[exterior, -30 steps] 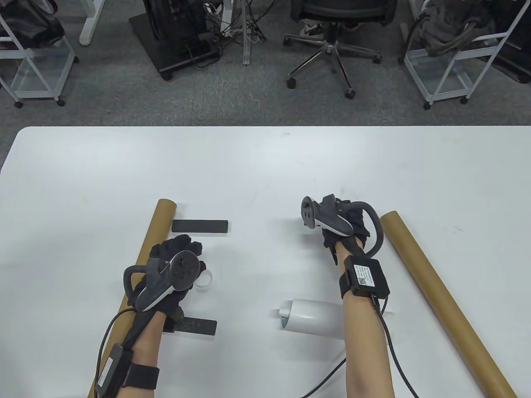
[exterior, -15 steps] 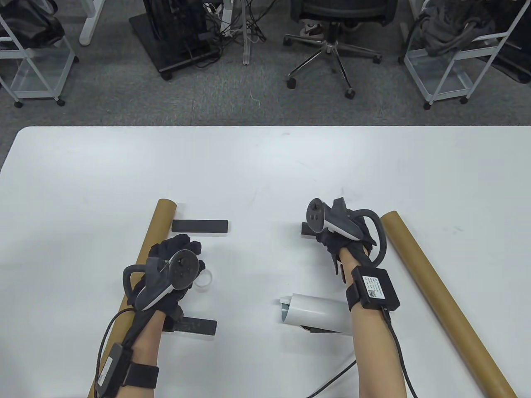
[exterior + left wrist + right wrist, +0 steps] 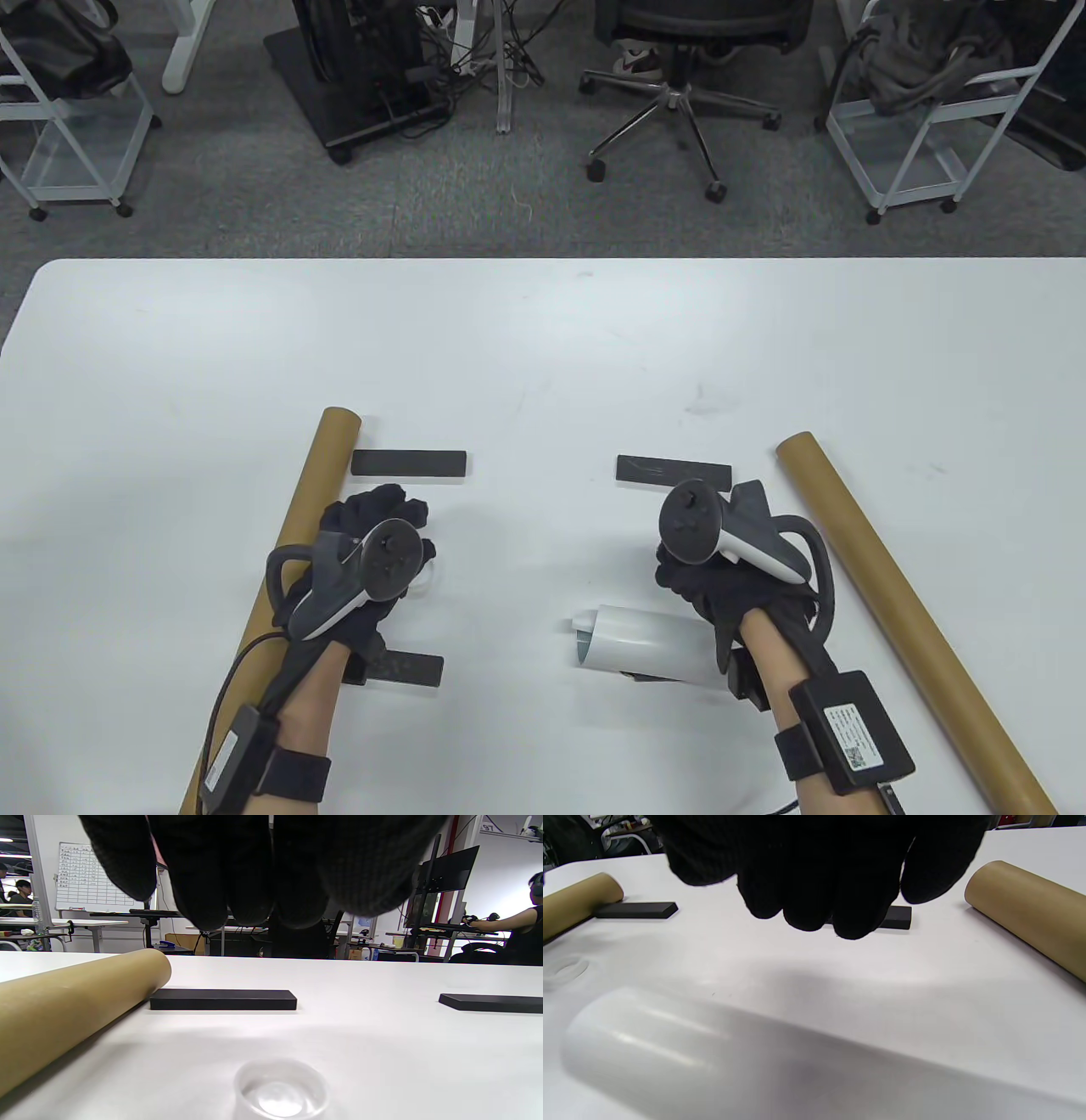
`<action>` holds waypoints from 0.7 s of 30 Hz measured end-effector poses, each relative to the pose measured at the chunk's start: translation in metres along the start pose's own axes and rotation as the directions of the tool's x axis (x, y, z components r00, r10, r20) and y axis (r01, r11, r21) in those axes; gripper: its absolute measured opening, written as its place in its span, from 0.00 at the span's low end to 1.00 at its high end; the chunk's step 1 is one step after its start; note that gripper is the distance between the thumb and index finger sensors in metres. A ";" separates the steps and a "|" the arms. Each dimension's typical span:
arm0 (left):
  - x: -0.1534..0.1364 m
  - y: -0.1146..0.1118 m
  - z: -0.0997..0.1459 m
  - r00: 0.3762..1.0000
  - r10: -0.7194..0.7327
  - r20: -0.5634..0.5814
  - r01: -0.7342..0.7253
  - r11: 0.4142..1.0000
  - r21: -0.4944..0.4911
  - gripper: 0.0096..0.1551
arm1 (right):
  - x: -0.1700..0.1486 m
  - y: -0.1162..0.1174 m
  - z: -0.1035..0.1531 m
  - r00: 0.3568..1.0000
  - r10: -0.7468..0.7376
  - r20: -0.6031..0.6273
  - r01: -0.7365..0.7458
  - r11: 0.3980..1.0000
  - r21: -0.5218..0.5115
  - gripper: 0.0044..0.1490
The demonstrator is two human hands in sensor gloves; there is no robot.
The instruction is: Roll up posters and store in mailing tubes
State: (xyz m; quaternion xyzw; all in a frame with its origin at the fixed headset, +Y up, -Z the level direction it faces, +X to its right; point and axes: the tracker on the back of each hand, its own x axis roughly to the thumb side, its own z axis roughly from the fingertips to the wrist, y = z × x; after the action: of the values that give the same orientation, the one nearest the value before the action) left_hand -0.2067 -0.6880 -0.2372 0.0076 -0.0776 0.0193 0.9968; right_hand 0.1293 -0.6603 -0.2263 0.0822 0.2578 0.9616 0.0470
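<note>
A loosely rolled white poster [image 3: 640, 643] lies near the table's front, and fills the foreground of the right wrist view [image 3: 712, 1052]. Two brown mailing tubes lie on either side: the left tube [image 3: 318, 475] and the right tube [image 3: 882, 594]. My right hand [image 3: 704, 586] hovers just beyond the poster's right end with fingers [image 3: 818, 878] curled and holding nothing. My left hand [image 3: 386, 514] hangs beside the left tube, fingers [image 3: 237, 878] loosely curled and empty, over a clear tube cap [image 3: 280, 1090] that is partly hidden in the table view [image 3: 427, 576].
Flat black bars lie on the table [image 3: 543, 340]: one by the left tube's far end [image 3: 409, 463], one at the far centre [image 3: 674, 469], one near my left wrist [image 3: 411, 669], and one partly under the poster [image 3: 645, 677]. Cables trail from both wrists.
My right hand has let go of the far-centre black bar and pulled back toward me, to just beyond the poster. My left hand has shifted slightly right, over the cap.
</note>
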 end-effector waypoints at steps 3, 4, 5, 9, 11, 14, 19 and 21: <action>0.001 -0.003 0.000 1.000 0.013 0.003 -0.013 1.000 -0.014 0.31 | 0.008 0.006 0.012 0.999 -0.007 0.033 0.004 0.996 0.091 0.28; 0.001 -0.004 0.000 1.000 0.015 0.002 -0.015 1.000 -0.021 0.31 | 0.011 0.009 0.017 0.999 -0.010 0.044 0.005 0.991 0.132 0.28; 0.001 -0.004 0.000 1.000 0.011 0.002 -0.011 1.000 -0.025 0.31 | 0.015 0.010 0.021 0.998 0.000 0.056 -0.008 0.989 0.147 0.27; -0.001 -0.005 -0.001 1.000 0.020 -0.006 -0.021 0.999 -0.031 0.31 | 0.025 0.016 0.029 0.994 0.055 0.100 -0.071 0.984 0.162 0.27; -0.002 -0.006 -0.002 1.000 0.024 -0.011 -0.025 0.999 -0.036 0.30 | 0.027 0.026 0.027 0.992 0.070 0.106 -0.094 0.968 0.234 0.27; -0.004 -0.007 -0.002 1.000 0.022 -0.020 -0.023 0.999 -0.046 0.30 | 0.027 0.039 0.023 0.991 0.079 0.108 -0.110 0.943 0.315 0.27; -0.006 -0.005 -0.002 0.999 0.022 -0.024 -0.023 0.999 -0.035 0.30 | 0.026 0.056 0.019 0.985 0.099 0.139 -0.147 0.908 0.393 0.30; -0.005 -0.005 -0.002 0.999 0.028 -0.022 -0.028 0.999 -0.036 0.30 | 0.026 0.060 0.019 0.986 0.076 0.147 -0.136 0.875 0.464 0.30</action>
State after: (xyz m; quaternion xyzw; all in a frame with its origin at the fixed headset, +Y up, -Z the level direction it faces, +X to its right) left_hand -0.2115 -0.6931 -0.2405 -0.0119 -0.0672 0.0319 0.9972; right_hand 0.1040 -0.6993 -0.1760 0.1647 0.4759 0.8639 -0.0112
